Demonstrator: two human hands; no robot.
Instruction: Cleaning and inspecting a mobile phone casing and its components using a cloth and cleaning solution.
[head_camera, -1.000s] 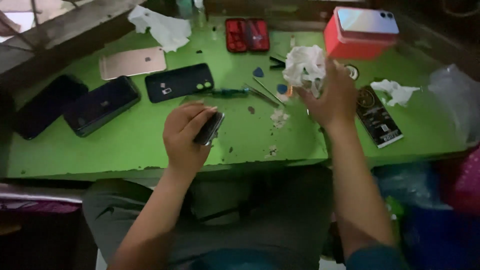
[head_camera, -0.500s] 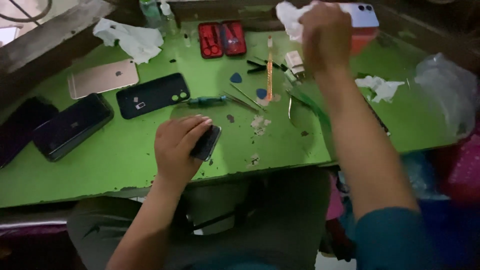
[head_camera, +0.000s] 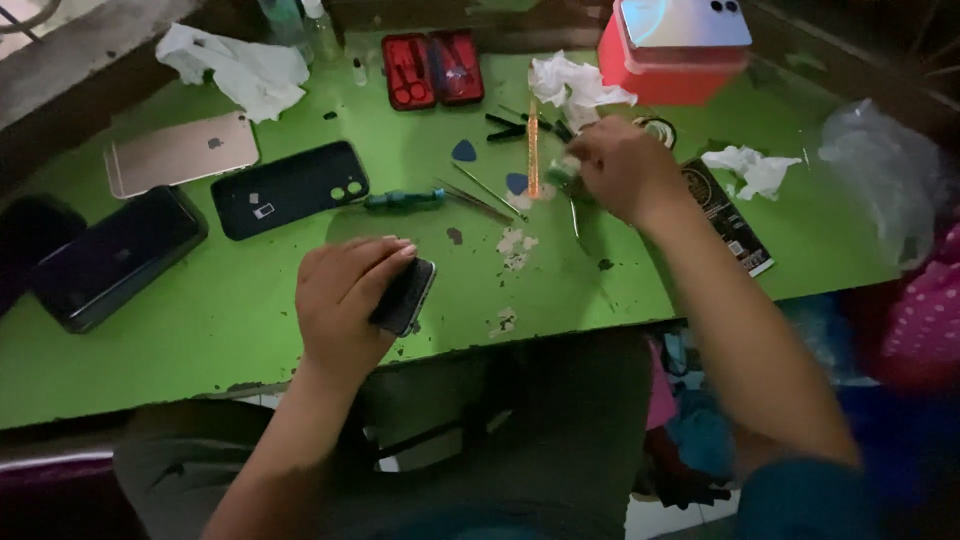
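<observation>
Dim and blurred up top, far edge of the green table (head_camera: 200, 340) cut off, right side lost in shadow and a clear plastic bag (head_camera: 880, 180). Left hand (head_camera: 345, 300) curled over a small dark phone (head_camera: 405, 295) near the table's front edge, fingers (head_camera: 370, 262) wrapped down across it, thumb hidden underneath, most of the device covered. Right hand (head_camera: 620, 170) out at the table's middle, fingers bunched close together over something small and pale; too smeared to tell what, or whether actually pinched. Just beside that hand: thin tweezers (head_camera: 485, 195) and two blue picks (head_camera: 464, 151) flat on the table. Green-handled screwdriver (head_camera: 400, 200) lying left of those. Four phones spread out at left: one rose-gold (head_camera: 180, 152), one black back cover with camera holes (head_camera: 288, 188), two dark slabs (head_camera: 115, 255) at the edge, the farthest cut off. Red tool case (head_camera: 432, 68) open at the back. Red box (head_camera: 675, 65) with a pale phone (head_camera: 685, 22) on top. Three crumpled white tissues (head_camera: 240, 65). One dark flat battery (head_camera: 728, 215) beside the right forearm.
</observation>
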